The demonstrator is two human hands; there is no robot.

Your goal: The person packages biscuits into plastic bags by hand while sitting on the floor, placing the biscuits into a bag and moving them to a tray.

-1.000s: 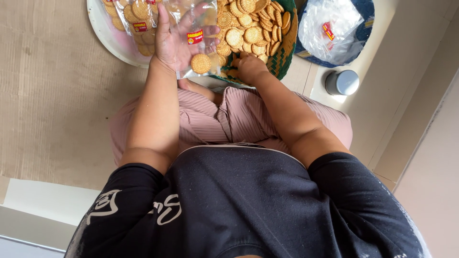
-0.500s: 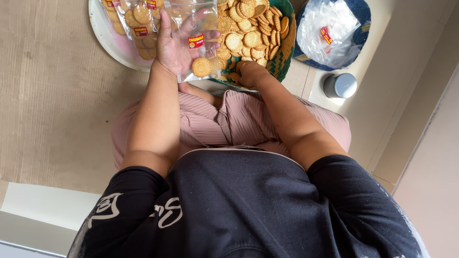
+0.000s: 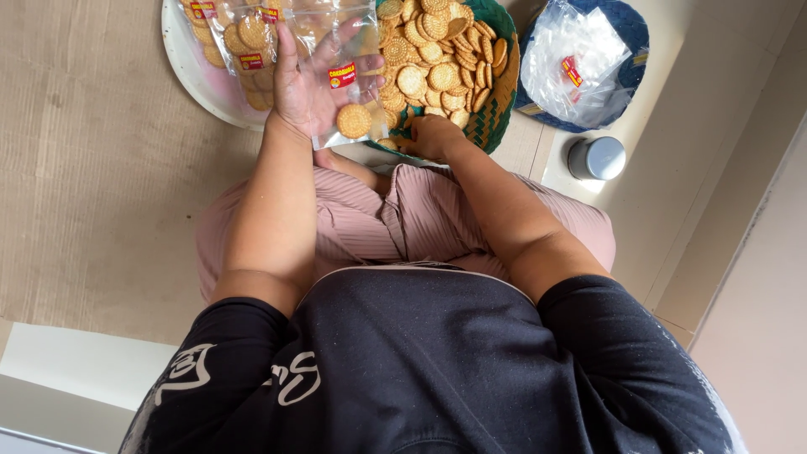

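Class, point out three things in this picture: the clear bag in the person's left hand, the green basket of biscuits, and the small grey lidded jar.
clear bag (image 3: pixel 340 92), head view, middle of its front.
green basket (image 3: pixel 496 101), head view, woven right rim.
grey jar (image 3: pixel 597 157), head view, lid top.

This looks like a home where food is packed by hand, not a shop or factory: the person sits on the floor (image 3: pixel 101 185), which is covered with a tan woven mat beside pale tiles. Household ware takes the place of equipment, with a green woven basket (image 3: pixel 496 101) heaped with round biscuits (image 3: pixel 437 59), a white tray (image 3: pixel 189 71) of filled clear packets, a blue basin (image 3: pixel 630 25) of empty plastic bags (image 3: pixel 572 63) and a small grey tin (image 3: pixel 597 157).
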